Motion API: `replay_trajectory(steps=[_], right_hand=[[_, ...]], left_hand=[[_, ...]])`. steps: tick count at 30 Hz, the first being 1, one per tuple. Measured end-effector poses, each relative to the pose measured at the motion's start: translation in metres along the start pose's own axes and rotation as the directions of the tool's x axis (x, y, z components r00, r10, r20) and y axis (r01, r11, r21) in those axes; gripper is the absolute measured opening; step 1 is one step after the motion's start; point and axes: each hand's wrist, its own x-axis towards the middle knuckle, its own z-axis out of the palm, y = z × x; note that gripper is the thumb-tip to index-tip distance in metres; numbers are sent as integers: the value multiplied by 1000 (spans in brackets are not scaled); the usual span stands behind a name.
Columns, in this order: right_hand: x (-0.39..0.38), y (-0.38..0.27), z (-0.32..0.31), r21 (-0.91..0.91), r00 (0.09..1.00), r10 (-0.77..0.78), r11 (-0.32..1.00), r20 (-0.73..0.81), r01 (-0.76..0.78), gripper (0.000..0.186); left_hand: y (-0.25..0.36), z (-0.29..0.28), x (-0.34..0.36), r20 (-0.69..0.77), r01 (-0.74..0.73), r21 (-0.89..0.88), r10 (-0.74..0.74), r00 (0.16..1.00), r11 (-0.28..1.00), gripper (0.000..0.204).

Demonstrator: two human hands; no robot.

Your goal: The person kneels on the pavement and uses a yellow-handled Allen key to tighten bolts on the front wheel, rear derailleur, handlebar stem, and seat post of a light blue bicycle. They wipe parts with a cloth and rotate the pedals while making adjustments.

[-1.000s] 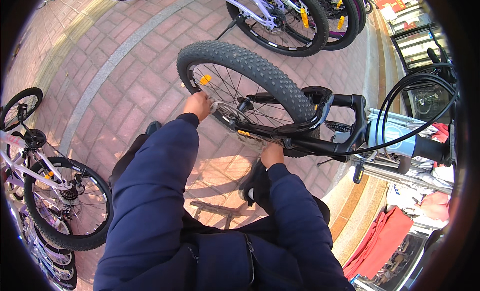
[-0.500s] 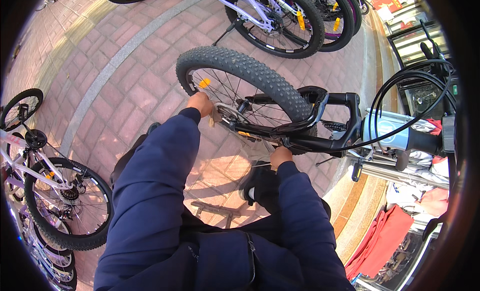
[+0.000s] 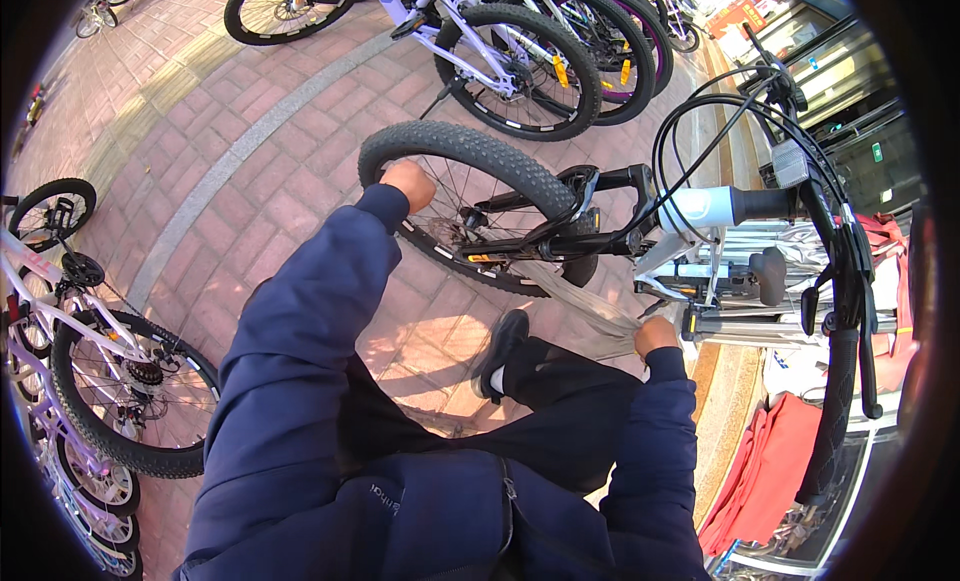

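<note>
Right hand (image 3: 655, 334) clenched on the stretched cloth (image 3: 588, 305), left hand (image 3: 410, 186) curled at the wheel (image 3: 472, 218), its hold unclear, I should pull evenly and brace the wheel.

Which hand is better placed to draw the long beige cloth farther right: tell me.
Right, probably: the right hand grips the cloth on its right; the left hand is up by the black knobbly tyre.

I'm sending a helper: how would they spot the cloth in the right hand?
Start at the central knobbly bicycle wheel. From its near edge, a beige cloth stretches to the right hand. Unlike the red fabric lower right, it's pale and narrow.
</note>
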Motion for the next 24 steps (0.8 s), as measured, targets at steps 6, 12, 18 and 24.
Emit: replay_trajectory(steps=[6, 12, 18, 24], right_hand=[[-106, -3, -115, 894, 993, 98, 448, -71, 20, 15], [-133, -101, -152, 983, 888, -444, 72, -122, 171, 14], [-94, -136, -117, 782, 889, -235, 424, -392, 457, 22], [-88, -167, -77, 905, 942, -333, 386, -43, 178, 33]], left_hand=[[77, -35, -91, 160, -88, -173, 116, 980, 981, 46], [169, 8, -190, 24, -318, -681, 454, 891, 659, 106], [152, 26, -185, 325, -31, -820, 508, 798, 572, 40], [155, 25, -193, 295, 435, -870, 463, 836, -231, 47]])
